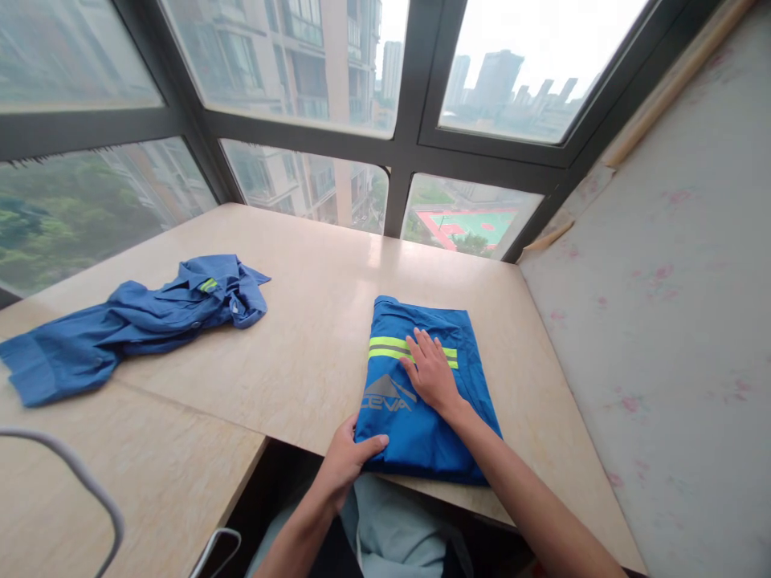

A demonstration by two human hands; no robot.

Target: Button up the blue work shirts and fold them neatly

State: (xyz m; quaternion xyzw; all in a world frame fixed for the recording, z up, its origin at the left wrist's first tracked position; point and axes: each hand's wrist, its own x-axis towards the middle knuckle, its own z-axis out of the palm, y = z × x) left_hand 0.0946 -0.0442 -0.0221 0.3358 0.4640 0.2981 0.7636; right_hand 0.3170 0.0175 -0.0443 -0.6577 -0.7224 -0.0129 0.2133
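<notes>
In front of me a blue garment (434, 441) lies folded into a rough rectangle near the front edge of the table. It bears a yellow-green reflective stripe and grey lettering. My right hand (430, 371) rests flat on its upper part, over the stripe, fingers stretched out. At the lower left corner my left hand (354, 451) grips the garment's edge, thumb on top and the other fingers hidden beneath or behind it. Farther left, a second blue garment (162, 317) with a small yellow-green stripe lies loosely crumpled, away from both hands.
The pale marble-patterned tabletop (301, 337) reaches to the windows. A flower-patterned wall (656, 337) closes off the right side. A white cable (90, 474) curves over the left front surface. Below the table's front edge is a dark gap (280, 470).
</notes>
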